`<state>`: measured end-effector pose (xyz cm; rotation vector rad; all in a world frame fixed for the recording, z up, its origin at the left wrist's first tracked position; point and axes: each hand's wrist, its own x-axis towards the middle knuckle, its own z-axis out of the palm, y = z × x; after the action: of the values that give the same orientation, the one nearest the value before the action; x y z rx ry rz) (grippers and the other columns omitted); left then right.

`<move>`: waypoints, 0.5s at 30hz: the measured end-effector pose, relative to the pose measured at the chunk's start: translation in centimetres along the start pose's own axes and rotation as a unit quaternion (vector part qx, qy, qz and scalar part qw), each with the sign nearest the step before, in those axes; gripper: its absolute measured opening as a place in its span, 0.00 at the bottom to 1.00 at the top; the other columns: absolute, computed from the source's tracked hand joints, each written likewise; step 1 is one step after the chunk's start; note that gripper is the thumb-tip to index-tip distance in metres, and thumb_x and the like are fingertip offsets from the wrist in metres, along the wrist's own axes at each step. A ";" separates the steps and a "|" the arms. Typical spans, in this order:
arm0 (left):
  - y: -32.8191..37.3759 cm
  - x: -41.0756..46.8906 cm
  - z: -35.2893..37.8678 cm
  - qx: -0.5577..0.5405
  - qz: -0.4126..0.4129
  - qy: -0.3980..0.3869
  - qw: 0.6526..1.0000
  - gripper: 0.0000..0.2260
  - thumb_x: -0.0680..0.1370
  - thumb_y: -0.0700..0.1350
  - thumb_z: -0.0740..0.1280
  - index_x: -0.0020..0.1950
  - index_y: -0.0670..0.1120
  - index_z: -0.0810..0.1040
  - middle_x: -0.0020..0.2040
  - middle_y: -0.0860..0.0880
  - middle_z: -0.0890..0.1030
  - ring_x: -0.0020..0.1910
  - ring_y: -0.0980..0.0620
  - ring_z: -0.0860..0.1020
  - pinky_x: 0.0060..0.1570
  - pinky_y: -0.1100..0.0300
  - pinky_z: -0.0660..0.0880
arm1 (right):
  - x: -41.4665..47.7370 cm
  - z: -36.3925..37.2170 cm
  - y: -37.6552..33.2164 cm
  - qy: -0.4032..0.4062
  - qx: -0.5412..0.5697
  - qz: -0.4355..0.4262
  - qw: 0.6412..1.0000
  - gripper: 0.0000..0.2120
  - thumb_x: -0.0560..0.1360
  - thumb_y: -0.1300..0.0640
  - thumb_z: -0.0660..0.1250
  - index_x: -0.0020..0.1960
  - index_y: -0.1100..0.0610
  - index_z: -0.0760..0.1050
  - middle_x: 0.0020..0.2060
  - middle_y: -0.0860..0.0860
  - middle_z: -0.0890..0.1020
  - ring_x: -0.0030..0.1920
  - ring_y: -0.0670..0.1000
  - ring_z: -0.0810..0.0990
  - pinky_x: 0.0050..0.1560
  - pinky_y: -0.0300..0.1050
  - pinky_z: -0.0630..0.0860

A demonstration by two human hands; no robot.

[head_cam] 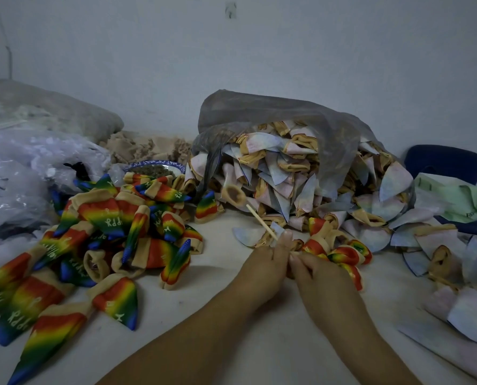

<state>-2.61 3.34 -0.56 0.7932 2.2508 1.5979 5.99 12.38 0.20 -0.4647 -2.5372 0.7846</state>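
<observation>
Left hand pinches a thin wooden stick, which slants up and away beyond its fingertips. Right hand curls close beside it; its grip is hidden. The stick looks light, stiff and easily snapped, so it is best held low, near the fingers.

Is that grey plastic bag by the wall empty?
No, the grey bag is stuffed with pale folded pieces that spill out of its open mouth.

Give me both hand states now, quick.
Left hand: pinches the wooden stick.
Right hand: grips the rainbow fabric piece, grip partly hidden.
</observation>
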 end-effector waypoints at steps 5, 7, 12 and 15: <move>-0.5 0.0 0.2 -0.033 0.048 -0.009 0.998 0.27 0.75 0.71 0.49 0.37 0.53 0.77 0.42 0.46 0.81 0.39 0.56 0.76 0.48 0.55 0.73 | 0.3 0.7 -0.1 0.043 0.048 0.014 0.998 0.09 0.80 0.48 0.57 0.43 0.42 0.71 0.31 0.40 0.75 0.35 0.38 0.74 0.31 0.35 0.66; -0.7 0.0 0.3 -0.021 0.059 -0.042 0.997 0.28 0.77 0.70 0.50 0.43 0.51 0.79 0.47 0.42 0.82 0.45 0.49 0.79 0.52 0.51 0.75 | 0.3 0.7 0.1 0.066 0.055 0.025 0.996 0.09 0.80 0.48 0.57 0.41 0.40 0.69 0.30 0.40 0.74 0.33 0.39 0.73 0.29 0.37 0.64; -0.3 0.1 0.0 -0.040 0.049 0.010 0.998 0.23 0.79 0.66 0.53 0.29 0.60 0.75 0.26 0.58 0.73 0.29 0.62 0.71 0.39 0.59 0.67 | 0.1 0.8 0.4 0.065 0.062 0.031 0.995 0.12 0.80 0.46 0.57 0.37 0.41 0.69 0.27 0.44 0.74 0.31 0.42 0.73 0.28 0.38 0.62; -0.5 0.5 -0.7 -0.026 0.075 0.107 0.991 0.23 0.83 0.58 0.56 0.28 0.54 0.69 0.24 0.57 0.69 0.26 0.59 0.67 0.34 0.57 0.64 | 0.1 0.9 0.8 0.061 0.076 0.045 0.994 0.14 0.79 0.45 0.56 0.37 0.43 0.72 0.26 0.47 0.75 0.30 0.43 0.73 0.28 0.40 0.62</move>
<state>-3.50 3.01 -0.76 0.8308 2.3300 1.8853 5.65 12.62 -0.90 -0.5618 -2.3381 0.9439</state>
